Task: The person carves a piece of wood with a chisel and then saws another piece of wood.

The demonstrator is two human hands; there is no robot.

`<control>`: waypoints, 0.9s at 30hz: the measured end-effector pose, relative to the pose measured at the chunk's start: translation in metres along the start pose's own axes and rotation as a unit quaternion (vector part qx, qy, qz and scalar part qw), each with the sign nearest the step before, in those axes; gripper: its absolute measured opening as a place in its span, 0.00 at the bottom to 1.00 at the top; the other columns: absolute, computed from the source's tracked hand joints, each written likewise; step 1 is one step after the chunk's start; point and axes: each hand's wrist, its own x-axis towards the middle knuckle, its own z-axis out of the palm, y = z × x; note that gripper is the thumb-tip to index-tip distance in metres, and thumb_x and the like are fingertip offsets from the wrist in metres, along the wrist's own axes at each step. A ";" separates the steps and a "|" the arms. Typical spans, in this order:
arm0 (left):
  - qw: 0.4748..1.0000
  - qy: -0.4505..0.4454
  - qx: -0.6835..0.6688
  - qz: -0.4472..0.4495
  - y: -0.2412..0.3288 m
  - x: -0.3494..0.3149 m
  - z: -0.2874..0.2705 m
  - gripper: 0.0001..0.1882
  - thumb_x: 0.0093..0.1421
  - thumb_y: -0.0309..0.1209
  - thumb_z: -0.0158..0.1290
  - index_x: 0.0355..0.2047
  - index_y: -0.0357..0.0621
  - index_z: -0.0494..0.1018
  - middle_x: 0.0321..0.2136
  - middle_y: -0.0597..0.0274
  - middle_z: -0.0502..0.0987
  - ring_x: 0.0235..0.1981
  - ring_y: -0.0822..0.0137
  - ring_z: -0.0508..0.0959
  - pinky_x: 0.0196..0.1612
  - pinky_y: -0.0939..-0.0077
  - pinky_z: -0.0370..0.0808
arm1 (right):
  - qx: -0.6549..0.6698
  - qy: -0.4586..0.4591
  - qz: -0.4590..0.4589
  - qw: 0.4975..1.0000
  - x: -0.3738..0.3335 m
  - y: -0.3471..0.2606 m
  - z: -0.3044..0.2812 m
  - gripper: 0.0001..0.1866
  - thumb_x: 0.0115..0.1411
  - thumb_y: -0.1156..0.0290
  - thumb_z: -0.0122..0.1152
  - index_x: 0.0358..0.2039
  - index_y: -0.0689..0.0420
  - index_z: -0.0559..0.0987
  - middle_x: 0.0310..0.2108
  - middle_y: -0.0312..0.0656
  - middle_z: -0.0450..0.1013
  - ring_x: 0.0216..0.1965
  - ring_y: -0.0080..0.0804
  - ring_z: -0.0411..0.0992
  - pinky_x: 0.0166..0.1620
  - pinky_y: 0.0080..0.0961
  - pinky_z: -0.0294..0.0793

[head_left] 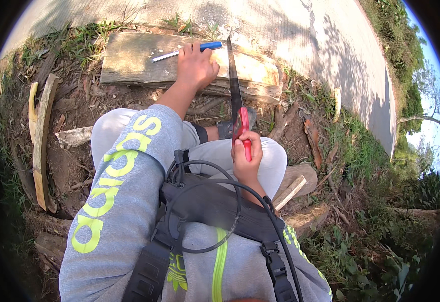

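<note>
In front of me lies a thick, weathered wooden plank, with a few pale chips on top. My left hand is over its middle, fingers curled round a chisel with a blue handle and a narrow light blade pointing left. The part of the chisel under the fingers is hidden. My right hand, near my right knee, grips the red handle of a handsaw. Its dark, tapering blade points away from me and crosses over the plank, right of the chisel; whether it touches the wood I cannot tell.
Long wood strips lie on the soil at the left. Cut wood pieces lie by my right side. Beyond the plank runs a paved path, with grass and bushes to the right. A black cable loops across my lap.
</note>
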 end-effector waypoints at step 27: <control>1.000 0.020 0.009 0.015 0.004 0.002 0.003 0.21 0.65 0.45 0.56 0.50 0.46 0.81 0.57 0.45 0.75 0.60 0.44 0.72 0.65 0.44 0.68 | 0.036 -0.007 0.007 0.999 -0.007 -0.014 -0.006 0.10 0.69 0.85 0.54 0.46 0.56 0.73 0.33 0.31 0.69 0.28 0.11 0.65 0.32 0.14 0.64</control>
